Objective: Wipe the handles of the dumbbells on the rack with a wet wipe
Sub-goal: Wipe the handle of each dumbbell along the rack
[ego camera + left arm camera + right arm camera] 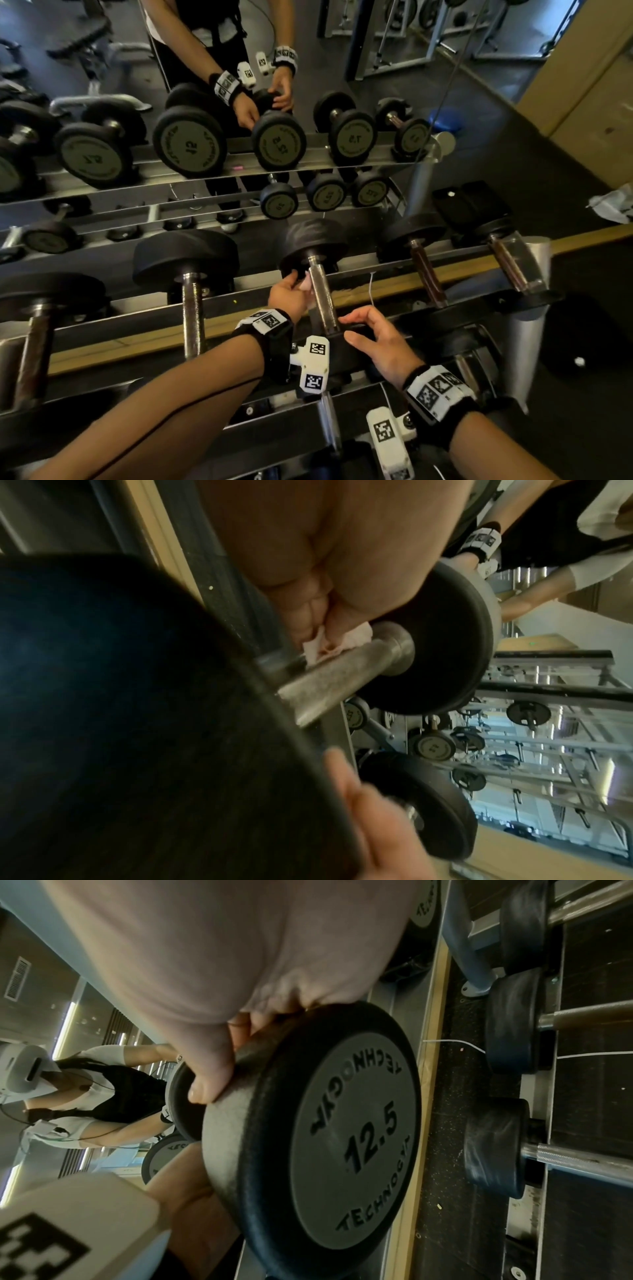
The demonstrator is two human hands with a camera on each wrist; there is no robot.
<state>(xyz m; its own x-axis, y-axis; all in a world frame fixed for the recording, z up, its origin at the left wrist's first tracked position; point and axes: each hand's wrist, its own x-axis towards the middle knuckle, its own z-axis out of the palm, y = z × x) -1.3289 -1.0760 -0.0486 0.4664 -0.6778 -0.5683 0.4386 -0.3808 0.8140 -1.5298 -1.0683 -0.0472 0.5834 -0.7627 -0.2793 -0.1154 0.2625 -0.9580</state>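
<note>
Steel handle (322, 301) of 12.5 dumbbell (329, 1137) runs front-to-back on rack (394, 274). Your left hand (289, 294) pinches wet wipe (103, 645) against its left side, mid-length. Right hand (380, 339) curls round near weight's rim, steadying. Stroke along axis.

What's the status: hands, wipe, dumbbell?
Left hand presses wet wipe on 12.5 dumbbell's handle. Right hand grips its near weight head. Nothing in the way.

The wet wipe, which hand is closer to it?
Left. The left hand holds the wet wipe against the dumbbell's handle; the right hand grips its near weight head.
</note>
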